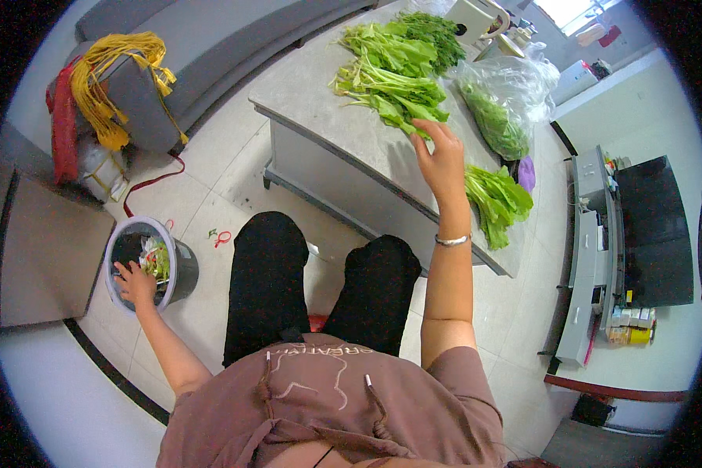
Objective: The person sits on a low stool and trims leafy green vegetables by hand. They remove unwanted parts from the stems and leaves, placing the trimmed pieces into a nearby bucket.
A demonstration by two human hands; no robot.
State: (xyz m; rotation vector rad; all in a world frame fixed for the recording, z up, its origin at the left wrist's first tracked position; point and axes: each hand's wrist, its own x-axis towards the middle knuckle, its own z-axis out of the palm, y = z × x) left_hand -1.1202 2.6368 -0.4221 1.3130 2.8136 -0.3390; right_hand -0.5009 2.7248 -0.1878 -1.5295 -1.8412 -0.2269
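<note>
Over the mouth of a grey waste bin (186, 272) with a light rim, my left hand (136, 285) is spread, with nothing seen in its fingers. Green and pale scraps (155, 260) lie inside the bin. My right hand (441, 151), a silver bangle on its wrist, reaches over the table (351, 123). Its fingertips are at the near end of a pile of leafy greens (395, 88); whether they touch or grip a leaf I cannot tell. A smaller bunch of greens (497, 202) lies right of that wrist. Darker herbs (430, 35) lie behind the pile.
A clear plastic bag of greens (497, 117) and a purple item (526, 174) stand along the table's far side. Red loops (223, 238) lie on the tiled floor by the bin. A grey sofa (205, 52) with yellow tassels (102, 76) is at upper left; a television (655, 231) is at right.
</note>
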